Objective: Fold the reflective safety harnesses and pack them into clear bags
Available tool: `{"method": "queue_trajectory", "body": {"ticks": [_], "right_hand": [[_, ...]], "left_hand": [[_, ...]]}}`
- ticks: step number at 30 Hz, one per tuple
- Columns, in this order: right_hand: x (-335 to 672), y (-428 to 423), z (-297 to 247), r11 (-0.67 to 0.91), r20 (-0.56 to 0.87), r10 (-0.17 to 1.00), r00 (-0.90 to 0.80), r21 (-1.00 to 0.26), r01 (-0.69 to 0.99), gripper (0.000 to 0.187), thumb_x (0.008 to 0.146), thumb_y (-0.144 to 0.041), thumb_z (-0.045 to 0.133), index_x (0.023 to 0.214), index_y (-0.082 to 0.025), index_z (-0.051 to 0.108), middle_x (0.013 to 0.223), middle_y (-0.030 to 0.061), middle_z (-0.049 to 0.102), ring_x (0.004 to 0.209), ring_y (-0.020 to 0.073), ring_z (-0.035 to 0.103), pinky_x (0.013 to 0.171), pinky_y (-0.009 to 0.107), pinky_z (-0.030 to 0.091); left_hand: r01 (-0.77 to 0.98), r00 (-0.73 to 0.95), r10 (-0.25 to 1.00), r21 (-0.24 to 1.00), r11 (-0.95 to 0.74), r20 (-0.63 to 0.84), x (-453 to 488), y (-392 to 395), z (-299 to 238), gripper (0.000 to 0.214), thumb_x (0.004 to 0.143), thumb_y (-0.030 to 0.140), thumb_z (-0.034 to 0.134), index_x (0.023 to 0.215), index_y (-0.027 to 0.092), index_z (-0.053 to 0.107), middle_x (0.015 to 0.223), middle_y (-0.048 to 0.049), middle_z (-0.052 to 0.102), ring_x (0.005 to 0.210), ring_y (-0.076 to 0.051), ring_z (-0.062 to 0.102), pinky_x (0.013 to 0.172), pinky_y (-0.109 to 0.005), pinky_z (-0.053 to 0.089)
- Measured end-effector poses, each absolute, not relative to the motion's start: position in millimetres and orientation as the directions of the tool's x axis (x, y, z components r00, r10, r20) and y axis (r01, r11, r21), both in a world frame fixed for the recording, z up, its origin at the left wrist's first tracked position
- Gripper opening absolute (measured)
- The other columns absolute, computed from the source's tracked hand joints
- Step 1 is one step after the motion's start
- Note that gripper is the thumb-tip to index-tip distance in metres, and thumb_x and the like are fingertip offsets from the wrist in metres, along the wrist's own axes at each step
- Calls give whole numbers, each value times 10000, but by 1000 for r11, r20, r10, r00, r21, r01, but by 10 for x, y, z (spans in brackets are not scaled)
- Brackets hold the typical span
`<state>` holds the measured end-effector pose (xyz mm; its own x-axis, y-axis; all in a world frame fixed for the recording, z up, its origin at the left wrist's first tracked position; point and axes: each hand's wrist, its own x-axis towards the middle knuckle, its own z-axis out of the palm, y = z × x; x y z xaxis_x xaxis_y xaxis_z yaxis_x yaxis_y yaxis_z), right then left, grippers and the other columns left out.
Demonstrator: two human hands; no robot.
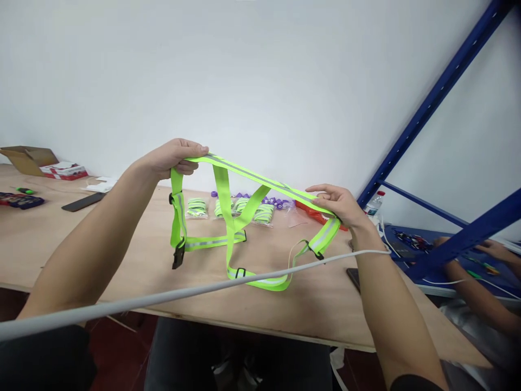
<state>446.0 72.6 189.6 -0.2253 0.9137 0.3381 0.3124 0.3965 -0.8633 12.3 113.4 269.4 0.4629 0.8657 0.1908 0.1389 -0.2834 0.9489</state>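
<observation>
While both hands hold it up above the wooden table (146,271), the yellow-green harness (260,178) stretches crosswise in front of the person, one long band drawn nearly straight between them. That band's long axis runs from left to right, with the left end higher; a grey stripe follows its length, and the remaining straps hang downward in loops. The left hand (179,156) has its thumb on top and its fingers curled below, clamped on the band. The right hand (336,203) pinches the other end with the thumb, the upper fingers reaching out loosely along it. One black buckle (178,255) dangles at the lower left.

Behind the harness lie four folded strap bundles (197,208) in clear bags, roughly in a row, with small purple pieces (278,203) too crowded to count. One red packet (311,210) rests near the right hand. A single pale cable (179,295) crosses in front of the hanging straps. Farther left sit one open cardboard box (30,159) and one dark flat slab (83,202); farther right, one red-capped bottle (374,204) stands beyond the blue frame (431,81).
</observation>
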Motion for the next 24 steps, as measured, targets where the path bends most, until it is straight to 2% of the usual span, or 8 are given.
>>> {"method": "queue_trajectory", "body": {"ticks": [3, 6, 9, 11, 13, 16, 20, 24], "right_hand": [[4473, 756, 1922, 438, 396, 898, -193, -754, 490, 441, 768, -488, 747, 1058, -158, 726, 485, -95, 386, 440, 81, 309, 465, 246, 221], [4476, 732, 1917, 480, 473, 852, -224, -536, 694, 532, 735, -533, 766, 1133, -181, 727, 567, -42, 532, 527, 142, 482, 534, 270, 349], [4499, 662, 1861, 490, 504, 790, -348, -180, 853, 675, 706, -544, 797, 1300, -252, 666, 984, 67, 752, 853, 261, 672, 673, 303, 453], [4556, 622, 1814, 447, 469, 789, -397, 5, 894, 634, 778, -497, 738, 1366, -290, 620, 1203, 82, 732, 988, 296, 683, 704, 312, 470], [4655, 612, 1780, 392, 459, 800, -385, 85, 916, 560, 834, -390, 652, 1381, -283, 605, 1245, 85, 719, 999, 298, 689, 704, 321, 481], [4829, 658, 1770, 387, 552, 765, -333, 19, 922, 529, 787, -211, 549, 1306, -223, 652, 1233, 97, 718, 1040, 297, 686, 790, 358, 520], [4939, 735, 1797, 437, 674, 705, -219, -171, 883, 486, 709, -132, 495, 1133, -207, 721, 1134, 100, 740, 1030, 296, 691, 878, 411, 538], [4937, 717, 1803, 424, 707, 707, 3, -427, 799, 453, 732, -157, 503, 1134, -202, 708, 958, 82, 760, 843, 271, 729, 780, 416, 570]], "left_hand": [[265, 443, 885, 922, -284, 146, 76, 1134, 2671, 339, 787, 416, 802, 624, 181, 621, 515, 61, 267, 392, -36, 207, 330, -190, 128], [389, 433, 892, 865, -317, 131, 30, 1096, 2660, 325, 772, 395, 795, 591, 185, 625, 494, 47, 308, 382, -45, 224, 337, -207, 115], [492, 440, 881, 773, -400, 177, -48, 1051, 2660, 282, 758, 370, 791, 600, 189, 642, 475, 43, 343, 389, -64, 256, 364, -223, 133], [546, 453, 860, 690, -476, 235, -119, 1026, 2654, 251, 731, 372, 818, 649, 191, 664, 515, 27, 443, 429, -84, 330, 393, -227, 174], [592, 463, 833, 593, -546, 305, -189, 1000, 2637, 248, 671, 346, 871, 716, 196, 678, 585, 24, 531, 486, -101, 392, 426, -225, 212], [652, 489, 784, 437, -620, 382, -250, 947, 2597, 304, 607, 254, 916, 812, 201, 696, 627, 45, 578, 541, -108, 424, 471, -207, 252], [728, 494, 761, 280, -626, 421, -264, 871, 2570, 193, 731, 105, 748, 902, 191, 730, 679, 52, 635, 591, -101, 464, 539, -178, 300], [720, 371, 742, 332, -610, 559, -333, 825, 2584, 143, 794, 123, 643, 851, 219, 732, 548, 78, 526, 495, -90, 384, 482, -204, 263]]}}
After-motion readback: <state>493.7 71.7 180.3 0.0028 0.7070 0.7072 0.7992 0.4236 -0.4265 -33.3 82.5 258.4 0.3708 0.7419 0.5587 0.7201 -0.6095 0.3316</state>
